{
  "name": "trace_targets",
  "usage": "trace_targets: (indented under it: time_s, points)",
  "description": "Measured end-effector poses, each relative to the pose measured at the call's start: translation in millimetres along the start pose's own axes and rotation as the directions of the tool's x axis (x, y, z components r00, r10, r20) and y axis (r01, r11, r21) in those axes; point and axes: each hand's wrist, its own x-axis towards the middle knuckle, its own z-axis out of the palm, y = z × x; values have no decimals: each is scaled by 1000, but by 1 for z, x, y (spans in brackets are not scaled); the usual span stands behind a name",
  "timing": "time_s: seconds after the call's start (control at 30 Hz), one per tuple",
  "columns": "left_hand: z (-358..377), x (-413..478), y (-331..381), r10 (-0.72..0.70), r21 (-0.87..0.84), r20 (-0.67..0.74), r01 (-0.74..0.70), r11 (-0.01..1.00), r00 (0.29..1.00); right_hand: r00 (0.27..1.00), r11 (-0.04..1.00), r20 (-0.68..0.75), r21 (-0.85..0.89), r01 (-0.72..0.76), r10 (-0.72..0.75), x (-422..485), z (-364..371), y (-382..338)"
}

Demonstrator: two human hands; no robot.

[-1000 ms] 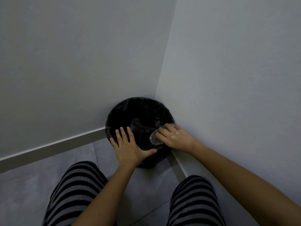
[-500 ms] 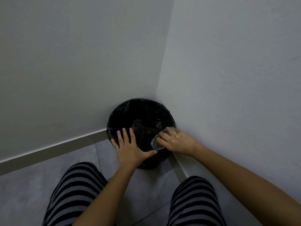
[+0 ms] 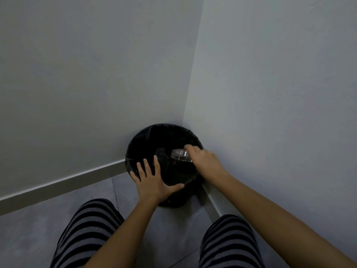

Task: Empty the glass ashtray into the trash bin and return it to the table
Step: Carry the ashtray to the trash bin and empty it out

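A round trash bin [image 3: 146,140] lined with a black bag stands in the corner where two walls meet. My right hand [image 3: 204,159] grips the clear glass ashtray [image 3: 179,154], tipped on its side over the bin's opening near the right rim. My left hand [image 3: 152,178] lies flat with fingers spread on the bin's near rim. The inside of the bin is dark and its contents cannot be made out.
Two pale walls meet just behind the bin, with a grey skirting board [image 3: 63,184] along the bottom. Grey floor tiles [image 3: 29,236] lie in front. My knees in striped trousers [image 3: 85,233] are just short of the bin.
My right hand has lifted the ashtray and moved it farther in over the bin's opening, tilting it more. My left hand stays on the rim.
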Motion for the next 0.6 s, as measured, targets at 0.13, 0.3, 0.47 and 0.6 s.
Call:
trace_targets:
  time_s: [0.13,0.3,0.47,0.6]
  points:
    - [-13,6,4,126,-53,21,-124,991,992,876,728,288,487,-482,388,10,-11,14]
    - [-38,21,15,315,-143,-16,-314,939,949,774,166,514,783,-599,369,14,-15,-2]
    - [-38,29,3,318,-197,-84,-328,924,944,748,-19,586,791,-612,313,26,-13,-10]
    - [-37,47,-8,279,-338,-174,-324,884,944,769,-10,588,796,-605,251,38,-6,-7]
